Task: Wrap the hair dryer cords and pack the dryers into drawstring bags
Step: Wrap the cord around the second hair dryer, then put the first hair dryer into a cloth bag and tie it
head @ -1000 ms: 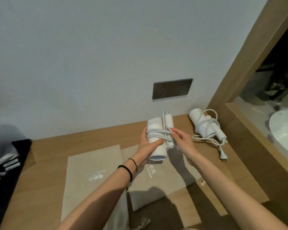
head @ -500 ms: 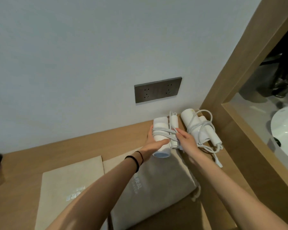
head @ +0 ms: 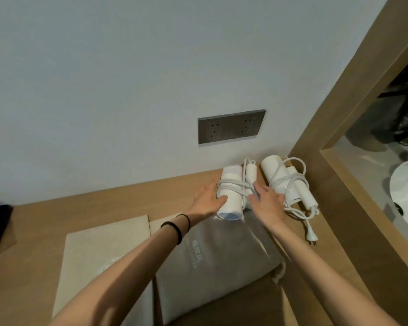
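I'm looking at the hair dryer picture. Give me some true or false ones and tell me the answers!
1. The left hand and the right hand both touch the left dryer. True.
2. The right dryer is plugged into the wall socket. False: its plug lies on the counter.
3. Both dryers are inside bags. False: neither is in the left bag or the right bag.
4. A black band sits just behind the left hand. True.

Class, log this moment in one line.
left hand grips wrapped dryer | right hand touches its handle | second dryer beside it | grey bag in front
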A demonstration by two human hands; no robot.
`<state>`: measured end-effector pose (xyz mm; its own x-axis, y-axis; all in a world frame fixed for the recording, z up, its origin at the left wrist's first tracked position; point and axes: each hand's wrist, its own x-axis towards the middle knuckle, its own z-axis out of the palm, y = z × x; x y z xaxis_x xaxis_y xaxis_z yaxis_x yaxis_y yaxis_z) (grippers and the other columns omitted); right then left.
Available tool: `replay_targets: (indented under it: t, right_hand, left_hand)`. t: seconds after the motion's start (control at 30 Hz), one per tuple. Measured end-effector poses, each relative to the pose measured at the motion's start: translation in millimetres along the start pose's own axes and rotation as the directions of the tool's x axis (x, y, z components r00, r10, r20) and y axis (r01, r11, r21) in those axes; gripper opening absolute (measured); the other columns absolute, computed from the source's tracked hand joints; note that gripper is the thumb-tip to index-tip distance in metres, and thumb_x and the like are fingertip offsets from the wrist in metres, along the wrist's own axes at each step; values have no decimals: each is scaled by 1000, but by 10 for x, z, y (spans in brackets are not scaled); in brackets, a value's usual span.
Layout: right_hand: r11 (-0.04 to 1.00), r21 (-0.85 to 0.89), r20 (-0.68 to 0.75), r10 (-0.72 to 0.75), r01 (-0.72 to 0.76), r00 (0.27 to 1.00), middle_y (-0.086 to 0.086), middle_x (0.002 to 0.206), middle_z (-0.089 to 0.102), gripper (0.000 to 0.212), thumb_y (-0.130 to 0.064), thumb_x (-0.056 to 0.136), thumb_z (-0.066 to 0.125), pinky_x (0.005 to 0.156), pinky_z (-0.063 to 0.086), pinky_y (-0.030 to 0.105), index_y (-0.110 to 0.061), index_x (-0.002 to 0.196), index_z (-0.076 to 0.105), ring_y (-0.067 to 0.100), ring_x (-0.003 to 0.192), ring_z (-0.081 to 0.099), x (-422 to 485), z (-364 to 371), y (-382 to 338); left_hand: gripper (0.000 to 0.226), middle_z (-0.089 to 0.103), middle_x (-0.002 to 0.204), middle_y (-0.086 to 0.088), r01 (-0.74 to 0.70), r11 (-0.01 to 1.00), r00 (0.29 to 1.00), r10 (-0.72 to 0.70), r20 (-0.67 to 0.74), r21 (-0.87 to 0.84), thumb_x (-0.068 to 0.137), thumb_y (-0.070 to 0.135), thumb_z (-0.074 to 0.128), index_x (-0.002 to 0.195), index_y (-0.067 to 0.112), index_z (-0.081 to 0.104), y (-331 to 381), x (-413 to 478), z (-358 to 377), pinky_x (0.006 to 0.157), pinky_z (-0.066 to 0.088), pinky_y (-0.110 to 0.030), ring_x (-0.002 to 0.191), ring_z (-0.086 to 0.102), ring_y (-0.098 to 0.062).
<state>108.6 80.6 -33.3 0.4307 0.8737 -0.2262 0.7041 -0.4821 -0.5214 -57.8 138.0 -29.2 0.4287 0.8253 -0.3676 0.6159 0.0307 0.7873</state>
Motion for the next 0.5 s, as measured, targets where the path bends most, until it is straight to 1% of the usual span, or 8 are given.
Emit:
replay_targets:
  t: [0.07,0.13,0.2,0.23,0.27,0.33,0.43,0.5]
  right_hand:
    - [998,4,-43,-61,61,997,4,146,39,45,-24,97,44,104,28,40,-22,142,41,31,127,31,-110,-46,-51]
    - [980,47,-97,-187,192,978,6,141,47,41,-17,95,47,100,26,30,-20,135,50,29,124,37,-222,-50,-116]
    - [949,101,-110,-286,297,952,6,133,55,35,-11,93,49,97,26,24,-18,127,57,27,122,43,-381,-23,-227]
    - [936,125,-99,-320,330,942,5,129,57,33,-10,93,50,100,29,26,-18,124,60,26,120,46,-478,4,-294]
    - [923,148,-79,-346,355,935,4,127,59,32,-10,93,50,102,35,30,-17,122,61,25,118,49,-581,46,-364]
    - [908,190,-16,-378,374,926,1,123,61,31,-11,93,49,100,42,37,-18,120,62,20,113,53,-796,161,-510]
    - [892,232,110,-421,389,900,-2,119,63,30,-10,94,48,92,44,25,-17,120,62,10,103,55,-1102,420,-696]
    - [883,249,197,-449,399,871,0,115,65,29,-8,94,49,82,41,13,-14,119,62,5,96,56,-1283,639,-793]
  left_hand:
    - [62,41,142,-14,-44,999,997,44,-70,0,92,27,53,147,18,27,-32,-157,-131,111,30,-42,133,37,-27]
    - [57,49,131,-15,-64,997,989,58,-139,-43,92,13,53,145,14,31,-94,-359,-262,107,36,-36,128,45,-26]
    - [55,52,123,-13,-63,998,976,56,-212,-23,92,11,52,144,13,34,-213,-614,-390,100,38,-32,121,49,-24]
    - [55,52,124,-12,-60,998,968,61,-245,12,92,12,53,144,13,35,-297,-758,-448,99,38,-30,118,50,-22]
    - [54,52,124,-11,-53,998,959,64,-274,46,92,14,53,143,14,36,-403,-904,-496,97,38,-28,116,51,-21]
    - [53,53,124,-9,-19,995,947,49,-317,96,92,17,55,142,15,38,-630,-1201,-565,97,37,-27,113,51,-20]
    - [54,52,125,-8,70,990,939,-25,-344,120,90,22,56,140,19,38,-1022,-1611,-573,101,36,-31,113,49,-20]
    - [54,49,128,-7,131,981,928,-71,-365,143,90,25,56,140,21,37,-1276,-1865,-564,103,34,-34,120,45,-23]
